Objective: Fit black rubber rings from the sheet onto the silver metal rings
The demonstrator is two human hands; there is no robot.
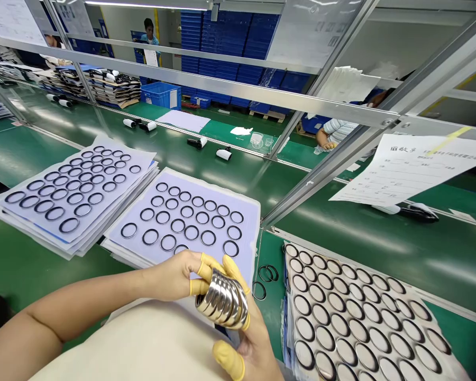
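Observation:
A stack of shiny metal rings point(222, 300) lies tilted across both my hands, close to my body. My left hand point(174, 278), with yellow finger cots, grips the stack from the left. My right hand point(254, 349), also wearing yellow cots, holds it from below. Just beyond them is a pale sheet of black rubber rings point(182, 219) in rows, and a similar stacked pile point(73, 193) lies further left. Two loose black rings point(266, 273) rest on the green belt near my right hand. To the right lies a sheet of dark discs with metal rims point(353, 317).
A green belt point(384, 243) runs beneath a metal rail point(325, 164). A printed paper point(408, 169) hangs at right. Beyond it, a co-worker's hand point(327, 138) shows past the rail. Black-and-white cylinders point(196, 142) lie on a far belt, with blue crates point(161, 94) behind.

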